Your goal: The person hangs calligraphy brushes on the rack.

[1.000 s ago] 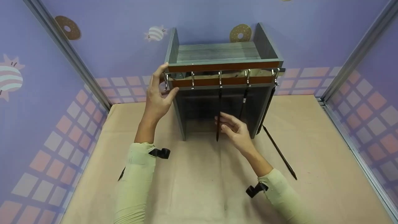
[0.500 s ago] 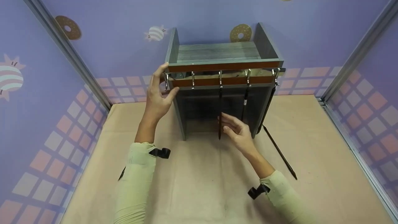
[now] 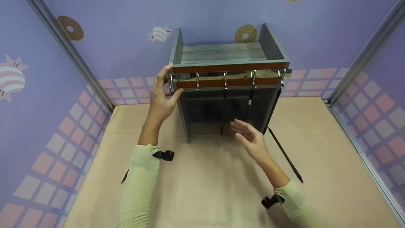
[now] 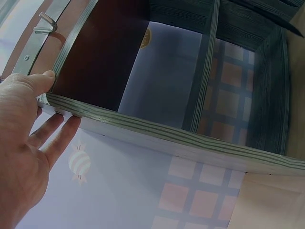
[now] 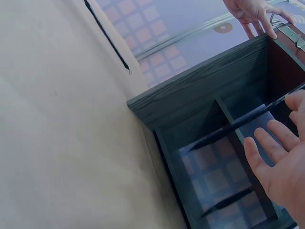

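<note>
Grey wooden shelf unit [image 3: 221,57] stood upright at centre of the head view, on the tan-covered table [image 3: 205,190], against the purple wall. A brown hook rail [image 3: 227,83] ran across its upper front, with chrome hooks.

Left hand [image 3: 161,98] gripped the unit's upper left corner: thumb on the front near the leftmost hook [image 3: 170,83], fingers wrapped around the side panel. Left wrist view showed the fingers fairly straight against the outer side and the thumb on the edge.

Right hand [image 3: 250,137] hovered in front of the lower opening, centre of frame, fingers spread and relaxed, holding nothing. Middle hanging brush [image 3: 223,110] hung from the middle hook; its tip lay just left of the fingertips, apart from them. Second hanging brush [image 3: 249,106] hung just above the hand; contact could not be told. Third brush [image 3: 272,109] hung at the right edge of the unit.

Loose brush [image 3: 284,155] lay on the table, right of the hand, well apart.
</note>
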